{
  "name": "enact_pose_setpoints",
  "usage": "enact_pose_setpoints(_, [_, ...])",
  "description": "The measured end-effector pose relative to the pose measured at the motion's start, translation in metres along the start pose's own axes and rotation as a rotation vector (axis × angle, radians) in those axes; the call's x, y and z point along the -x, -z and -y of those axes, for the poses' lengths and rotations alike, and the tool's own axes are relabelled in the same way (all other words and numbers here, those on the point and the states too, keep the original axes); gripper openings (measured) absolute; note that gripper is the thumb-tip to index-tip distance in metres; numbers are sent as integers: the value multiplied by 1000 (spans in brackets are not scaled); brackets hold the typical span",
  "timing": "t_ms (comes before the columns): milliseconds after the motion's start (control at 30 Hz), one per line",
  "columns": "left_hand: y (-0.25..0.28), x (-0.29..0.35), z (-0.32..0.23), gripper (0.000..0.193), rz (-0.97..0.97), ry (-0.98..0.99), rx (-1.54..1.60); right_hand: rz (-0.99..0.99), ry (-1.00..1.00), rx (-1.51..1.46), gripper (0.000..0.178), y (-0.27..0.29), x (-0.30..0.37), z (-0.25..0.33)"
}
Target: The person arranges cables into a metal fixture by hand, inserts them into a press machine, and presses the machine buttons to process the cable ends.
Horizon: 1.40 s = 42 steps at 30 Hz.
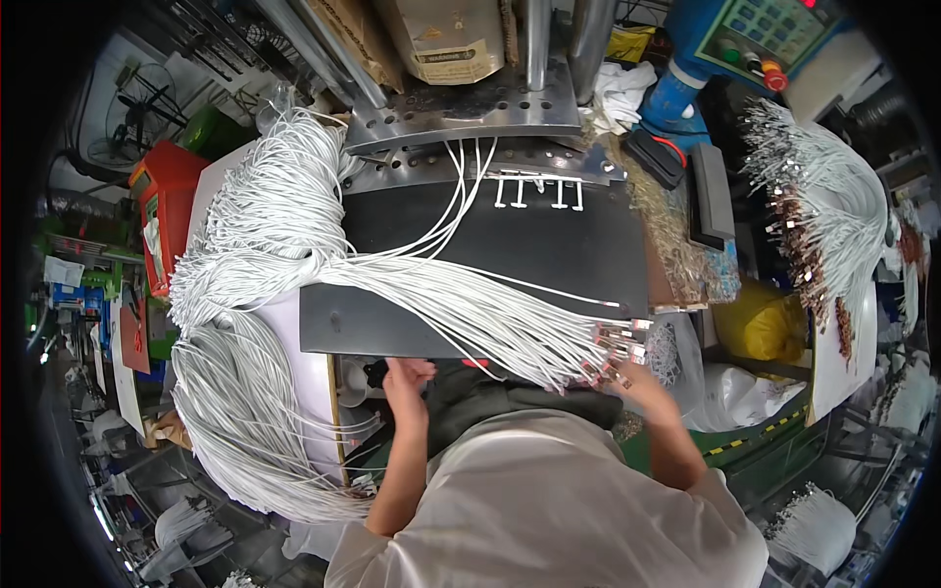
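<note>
From where I stand, the white cables (461, 294) lie fanned across the black bench (569, 240), a few running up to the press (461, 120). The right hand (639, 384) is at their tips; the left hand (406, 377) is by the front edge. I can't tell whether either's fingers grip. Probably sorting; next likely calls for separating one cable.

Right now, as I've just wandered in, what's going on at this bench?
A person's right hand is at the metal-tipped ends of a bundle of white cables spread across a black work surface. Whether it grips them is hard to tell. The left hand is by the surface's near edge. A few strands lead back toward the metal press, and a thick heap of similar cables lies to the left.
</note>
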State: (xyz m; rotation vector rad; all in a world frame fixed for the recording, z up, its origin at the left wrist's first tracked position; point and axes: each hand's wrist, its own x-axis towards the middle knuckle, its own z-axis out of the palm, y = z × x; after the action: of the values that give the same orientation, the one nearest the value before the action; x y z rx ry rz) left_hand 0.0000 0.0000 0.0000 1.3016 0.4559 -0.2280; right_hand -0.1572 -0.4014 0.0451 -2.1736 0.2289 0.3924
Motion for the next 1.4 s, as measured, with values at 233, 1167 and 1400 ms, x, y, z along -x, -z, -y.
enact_pose_setpoints(233, [-36,63,-56,33,344,-562,-476,-208,25,-621,41,121,34,27])
enact_pose_setpoints(1167, [-176,-55,-176,34,928,-1153,-1552,-691,-618,169,38,-167,124,-342])
enact_pose_setpoints(1400, [-158,-65,-243,21,959,-907,-1896,-1113,-596,-271,34,-84,110,-321])
